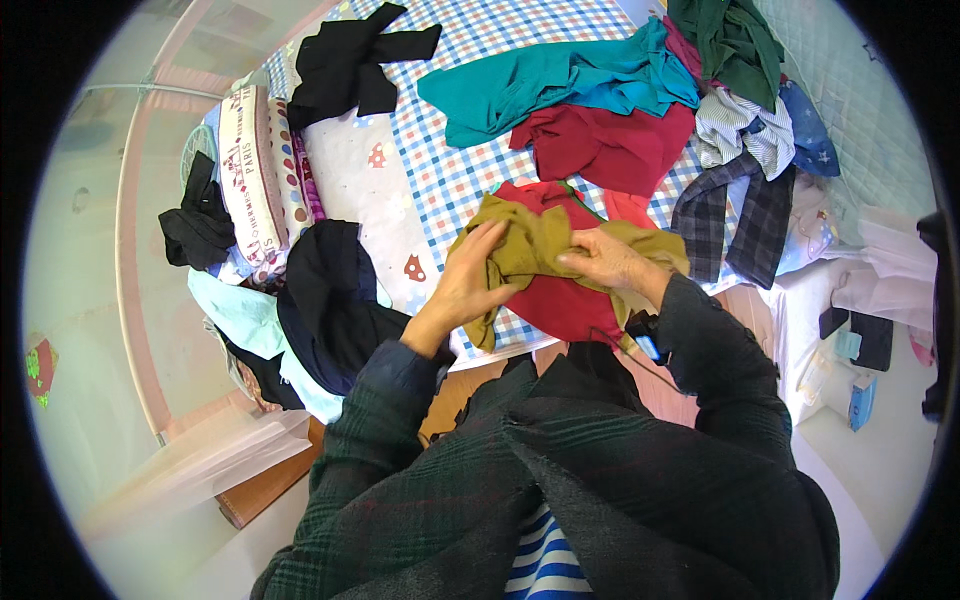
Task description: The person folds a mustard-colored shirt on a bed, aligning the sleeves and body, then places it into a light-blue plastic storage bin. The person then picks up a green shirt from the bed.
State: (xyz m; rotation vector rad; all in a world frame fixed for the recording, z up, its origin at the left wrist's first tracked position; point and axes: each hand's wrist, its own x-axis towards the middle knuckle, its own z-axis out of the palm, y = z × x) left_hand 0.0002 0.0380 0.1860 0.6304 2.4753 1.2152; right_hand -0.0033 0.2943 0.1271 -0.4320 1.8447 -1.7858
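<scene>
A crumpled mustard-yellow garment lies before me at the near edge of the bed, on top of a red garment. My left hand rests on its left side, thumb and fingers spread apart over the cloth. At the garment's right part, my right hand has the bunched fabric between thumb and fingers; its fingertips are partly hidden in the folds. Behind it lie a dark red garment and a teal garment, both loosely spread.
A checked bedsheet covers the bed. Black clothing and a folded bedding stack are left. Dark trousers overlap a pale aqua cloth. On the right are plaid, striped and green clothes.
</scene>
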